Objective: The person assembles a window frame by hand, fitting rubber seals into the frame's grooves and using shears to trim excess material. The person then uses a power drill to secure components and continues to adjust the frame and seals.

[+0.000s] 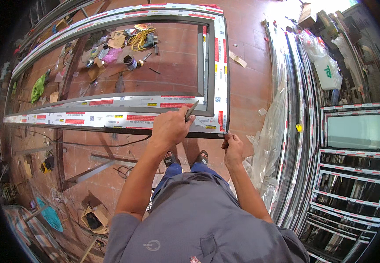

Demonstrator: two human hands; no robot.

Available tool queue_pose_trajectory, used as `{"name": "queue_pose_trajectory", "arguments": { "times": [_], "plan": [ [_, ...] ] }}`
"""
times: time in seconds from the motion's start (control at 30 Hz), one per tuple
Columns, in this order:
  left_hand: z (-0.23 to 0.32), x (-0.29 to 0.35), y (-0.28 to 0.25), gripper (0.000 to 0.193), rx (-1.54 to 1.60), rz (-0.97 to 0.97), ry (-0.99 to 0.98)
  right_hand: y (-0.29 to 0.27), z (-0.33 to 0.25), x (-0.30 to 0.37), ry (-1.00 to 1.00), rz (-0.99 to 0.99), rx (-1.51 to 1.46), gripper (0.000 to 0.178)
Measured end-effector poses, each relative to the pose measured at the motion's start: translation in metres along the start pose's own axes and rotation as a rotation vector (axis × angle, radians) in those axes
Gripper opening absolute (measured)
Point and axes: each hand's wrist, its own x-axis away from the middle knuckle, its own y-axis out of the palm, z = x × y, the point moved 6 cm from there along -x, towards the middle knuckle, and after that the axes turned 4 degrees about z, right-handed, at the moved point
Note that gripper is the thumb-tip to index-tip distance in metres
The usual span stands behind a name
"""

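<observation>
A large rectangular window or door frame (115, 120), dark grey with white and red printed protective film, lies raised in front of me. My left hand (171, 127) rests on its near rail close to the right corner. The fingers are closed around a slender dark tool (191, 111) with a pointed tip; I cannot tell whether it is a knife or a marker. Just off the frame's near right corner, my right hand (233, 150) has its fingertips pinched together against the edge. What they grip, if anything, is too small to make out.
Through the frame, the tiled floor shows a can (130, 62), a power tool with yellow cord (142, 39) and scraps. Long film-wrapped profiles (286, 131) run along the right. Finished frames (356, 175) are stacked beyond them. A black cable (106, 145) hangs below the near rail.
</observation>
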Motion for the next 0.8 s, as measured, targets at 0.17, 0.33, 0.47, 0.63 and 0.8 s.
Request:
{"name": "queue_pose_trajectory", "arguments": {
  "times": [0.17,0.33,0.47,0.63,0.8],
  "plan": [
    [-0.002,0.002,-0.003,0.043,0.009,0.038,0.049,0.002,-0.003,0.004,0.093,-0.197,-0.225,0.020],
    [-0.002,0.007,-0.006,0.044,0.025,0.095,0.076,0.005,-0.009,0.019,0.202,-0.240,-0.292,0.026],
    [-0.002,0.007,-0.006,0.046,-0.018,0.081,0.076,0.007,-0.021,0.003,0.184,-0.259,-0.221,0.034],
    [0.002,0.008,-0.009,0.045,-0.026,0.089,0.079,0.014,-0.022,-0.023,-0.050,-0.313,0.074,0.034],
    [-0.001,0.008,-0.006,0.041,-0.026,0.103,0.071,0.010,-0.016,-0.013,-0.157,-0.296,0.111,0.030]
  ]
}}
